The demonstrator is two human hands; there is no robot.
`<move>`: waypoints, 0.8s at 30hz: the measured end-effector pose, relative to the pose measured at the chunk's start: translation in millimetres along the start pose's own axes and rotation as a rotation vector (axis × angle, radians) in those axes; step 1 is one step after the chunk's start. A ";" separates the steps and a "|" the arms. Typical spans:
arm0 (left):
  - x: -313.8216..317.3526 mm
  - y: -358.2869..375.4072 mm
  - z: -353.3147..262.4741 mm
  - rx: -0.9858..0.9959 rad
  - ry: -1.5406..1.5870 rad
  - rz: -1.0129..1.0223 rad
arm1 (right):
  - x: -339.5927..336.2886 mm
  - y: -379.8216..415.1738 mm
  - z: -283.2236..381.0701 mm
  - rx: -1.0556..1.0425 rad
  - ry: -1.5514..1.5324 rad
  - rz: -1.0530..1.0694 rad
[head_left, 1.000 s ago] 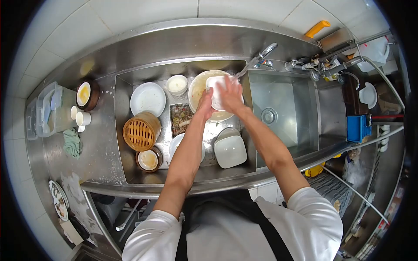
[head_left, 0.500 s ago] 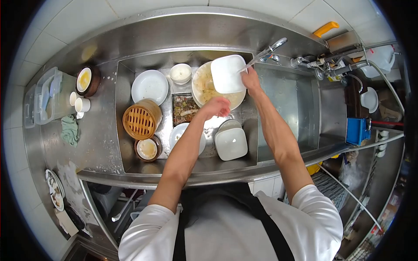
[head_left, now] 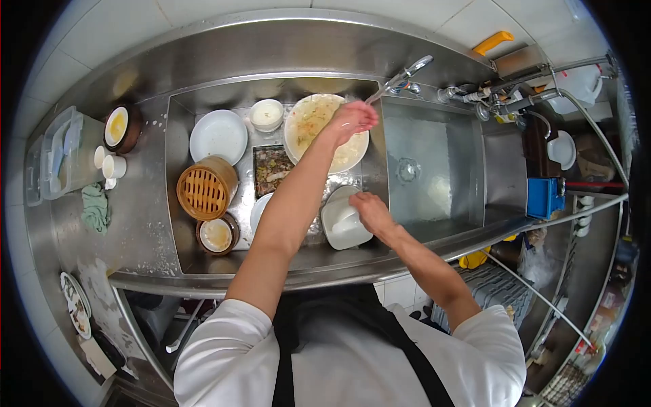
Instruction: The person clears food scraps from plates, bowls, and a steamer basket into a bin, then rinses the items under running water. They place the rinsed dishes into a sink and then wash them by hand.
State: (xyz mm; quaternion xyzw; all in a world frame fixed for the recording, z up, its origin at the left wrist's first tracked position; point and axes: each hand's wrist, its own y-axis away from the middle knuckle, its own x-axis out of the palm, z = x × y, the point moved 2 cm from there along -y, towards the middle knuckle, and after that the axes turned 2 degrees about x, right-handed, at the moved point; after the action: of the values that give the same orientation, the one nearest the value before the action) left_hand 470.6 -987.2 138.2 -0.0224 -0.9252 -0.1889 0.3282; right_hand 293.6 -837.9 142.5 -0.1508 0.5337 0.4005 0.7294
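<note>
Just below the tap spout, my left hand (head_left: 352,122) is stretched over the right side of a large white bowl (head_left: 298,139) with cloudy liquid and food bits; its fingers look extended and hold nothing. Lower down, my right hand (head_left: 373,211) has its fingers closed on the edge of a white square dish (head_left: 347,234), at the stacked dishes in the sink's lower right. A tray of food scraps (head_left: 271,166) lies left of my left forearm, which partly covers a white plate (head_left: 258,211).
A round white plate (head_left: 218,138), small white bowls (head_left: 266,115), a bamboo steamer (head_left: 203,190) and a brown-rimmed bowl (head_left: 217,235) share the left basin. The tap (head_left: 407,71) reaches over the divider beside a water-filled basin (head_left: 434,163). A green cloth (head_left: 96,207) lies on the left counter.
My right hand has moved down from the large bowl to the stacked dishes with the white square dish. My left hand has moved up toward the tap. The view has shifted slightly.
</note>
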 end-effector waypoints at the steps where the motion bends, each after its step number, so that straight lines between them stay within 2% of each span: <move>1: 5.7 5.9 -11.1 0.022 -0.023 0.121 | 6.6 -3.4 3.4 -0.044 0.088 0.045; 3: 2.3 32.0 -30.5 0.075 0.034 0.111 | 32.5 -33.4 -23.6 -0.006 0.220 0.379; 4: -4.0 47.1 -34.1 0.101 0.063 0.108 | 16.2 -60.1 -33.1 0.098 -0.098 0.311; 5: -20.9 60.1 -29.2 0.117 -0.019 -0.038 | -9.1 -90.9 -42.1 0.199 -0.415 0.241; 6: -43.2 74.0 -18.0 0.134 -0.098 -0.187 | -30.3 -114.6 -54.1 0.310 -1.147 0.127; 7: -71.3 85.1 3.7 0.127 -0.199 -0.385 | -71.1 -138.6 -40.9 0.471 -1.692 -0.051; 8: -103.9 96.2 30.0 0.120 -0.300 -0.584 | -100.8 -159.0 -38.2 0.448 -1.922 -0.200; 9: -134.8 111.3 55.2 0.062 -0.415 -0.639 | -115.6 -170.2 -39.8 0.423 -2.145 -0.355; 10: -151.7 124.2 79.6 0.082 -0.431 -0.763 | -105.4 -171.2 -45.5 0.531 -2.022 -0.361; 12: -152.1 149.4 100.7 0.027 -0.148 -0.844 | -45.7 -161.5 -75.8 0.721 -1.760 -0.383; 13: -154.1 155.0 109.5 0.097 -0.104 -0.842 | 18.2 -147.3 -108.6 0.604 -1.667 -0.323; 14: -151.5 160.5 111.2 0.104 -0.106 -0.860 | 15.8 -115.2 -66.2 0.927 -1.404 -0.357; 15: -149.0 161.0 110.0 0.113 -0.105 -0.880 | 85.7 -104.8 -84.5 1.084 -1.220 -0.516; 17: -158.0 153.5 117.7 0.168 -0.138 -0.828 | 105.3 -85.6 -41.4 1.260 -1.393 -0.512; 20: -147.5 163.5 119.9 0.135 -0.201 -0.752 | 103.9 -117.0 -40.4 1.156 -1.692 -0.394; 23: -147.2 173.3 116.5 0.077 -0.189 -0.705 | 103.0 -128.0 -52.8 1.233 -1.591 -0.278; 24: -147.0 179.8 115.3 0.031 -0.190 -0.712 | 98.8 -126.0 -52.3 1.160 -1.627 -0.248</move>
State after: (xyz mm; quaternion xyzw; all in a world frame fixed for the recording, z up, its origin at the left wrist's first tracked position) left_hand 546.5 -766.3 25.7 0.2887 -0.9042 -0.2742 0.1548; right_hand 363.9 -909.8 7.4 0.4925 -0.0335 -0.0190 0.8695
